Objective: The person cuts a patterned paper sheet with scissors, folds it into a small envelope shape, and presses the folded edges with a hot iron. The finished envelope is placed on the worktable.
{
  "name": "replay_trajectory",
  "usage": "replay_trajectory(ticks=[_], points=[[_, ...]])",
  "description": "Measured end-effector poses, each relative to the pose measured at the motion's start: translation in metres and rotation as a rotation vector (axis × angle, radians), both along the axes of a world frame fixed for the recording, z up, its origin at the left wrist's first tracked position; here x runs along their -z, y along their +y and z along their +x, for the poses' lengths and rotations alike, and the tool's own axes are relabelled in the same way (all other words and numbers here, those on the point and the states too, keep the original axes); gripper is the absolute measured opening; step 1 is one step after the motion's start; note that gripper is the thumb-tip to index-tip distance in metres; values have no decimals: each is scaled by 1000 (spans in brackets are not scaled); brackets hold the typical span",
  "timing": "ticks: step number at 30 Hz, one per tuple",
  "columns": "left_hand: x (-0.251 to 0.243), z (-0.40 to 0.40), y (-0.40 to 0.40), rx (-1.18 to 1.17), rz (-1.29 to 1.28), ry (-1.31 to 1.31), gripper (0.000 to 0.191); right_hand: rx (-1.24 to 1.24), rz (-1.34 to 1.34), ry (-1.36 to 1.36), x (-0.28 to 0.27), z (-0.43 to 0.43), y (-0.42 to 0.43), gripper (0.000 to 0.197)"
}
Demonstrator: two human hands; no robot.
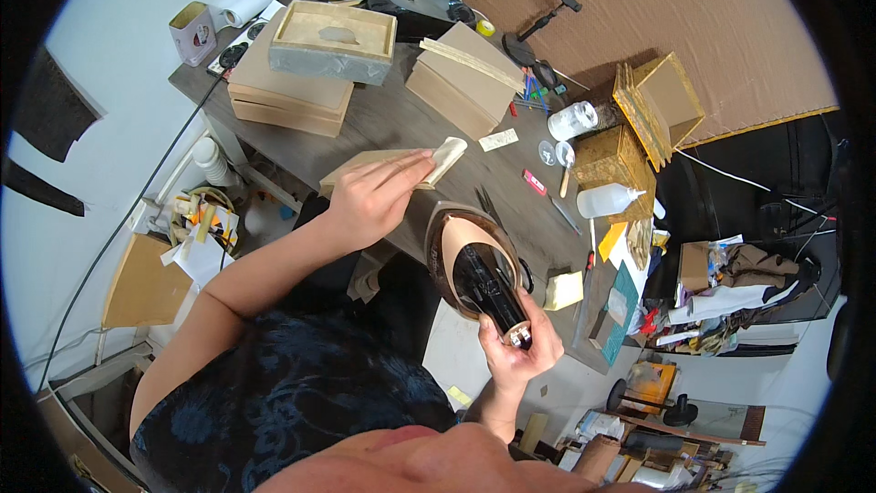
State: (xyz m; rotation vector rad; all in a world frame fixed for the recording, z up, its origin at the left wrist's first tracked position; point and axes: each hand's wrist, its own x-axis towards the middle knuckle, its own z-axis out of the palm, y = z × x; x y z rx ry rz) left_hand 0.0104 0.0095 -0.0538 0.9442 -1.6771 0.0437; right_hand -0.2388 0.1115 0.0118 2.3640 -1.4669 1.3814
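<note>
My left hand (pixel 373 202) lies palm down over a thin, box-like tan piece (pixel 369 159) at the table's near edge. Its fingertips touch a cream strip of cloth or paper (pixel 448 154), which curls up at the piece's right end. The thumb is hidden, so a grip on the strip cannot be made out. In my right hand (pixel 523 349) is a black and rose-gold clothes iron (pixel 482 274), held from its rear end. The iron is off the table, in front of my body, its nose pointing away from me. Dark scissors (pixel 489 204) lie just beyond it.
Tan boards or boxes (pixel 287 92) carry a grey-sided tray (pixel 332 68); another stack (pixel 465 82) stands beside them. To the right are a glass jar (pixel 573 121), a squeeze bottle (pixel 609 200), a pink cutter (pixel 534 183), a yellow sponge (pixel 564 289) and a green cutting mat (pixel 621 311).
</note>
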Motion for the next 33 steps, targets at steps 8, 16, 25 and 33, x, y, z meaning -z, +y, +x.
replay_trajectory(ticks=[8,16,25,33], points=[[-2,1,3,-41,-51,-125,34,-7,11,32,-5,2,3,52],[-4,0,5,-31,-56,-156,34,-31,43,-6,-3,-2,0,52],[-4,4,3,21,-83,-163,36,-36,206,-91,-5,-9,1,51],[-5,10,4,87,-106,-174,36,-69,349,-205,-2,-15,-2,48]])
